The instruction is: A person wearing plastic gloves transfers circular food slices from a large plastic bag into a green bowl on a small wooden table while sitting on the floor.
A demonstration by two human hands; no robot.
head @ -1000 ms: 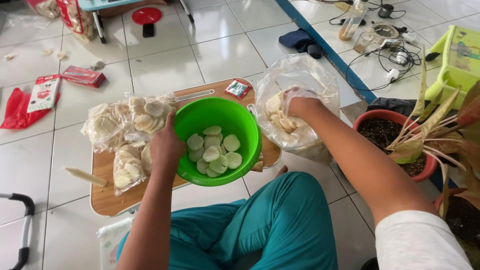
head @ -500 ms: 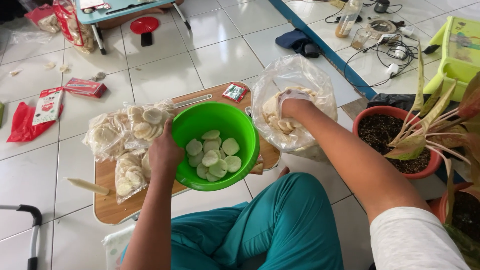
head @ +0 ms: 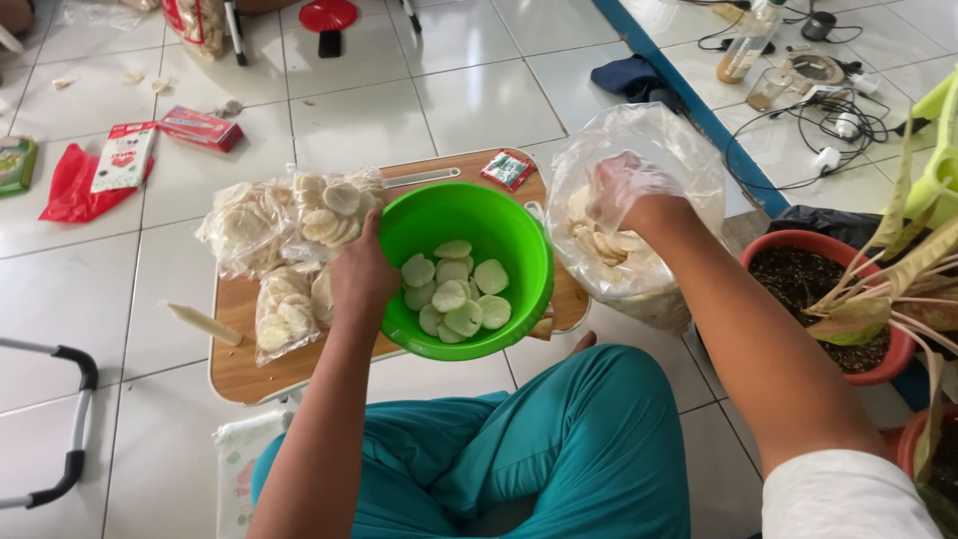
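1. Head view: the left hand (head: 361,271) grips the rim of the green bowl (head: 466,268) at its 9 o'clock, fingers curled over the edge — tilting it, it seems, toward the bag (head: 639,215).
2. The right hand (head: 621,187) is sunk inside that clear bag at the bowl's 3 o'clock, fingers bunched among pale crackers (head: 611,250); whether they hold any I cannot tell.
3. More crackers lie in the bowl; filled packets (head: 284,240) sit at its 9 o'clock on the wooden tray (head: 239,364) — within reach.

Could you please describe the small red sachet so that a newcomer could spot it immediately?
Find the low wooden table. At its far edge, beyond the green bowl, lies the small red sachet. Unlike the clear cracker bags, it is flat and opaque.
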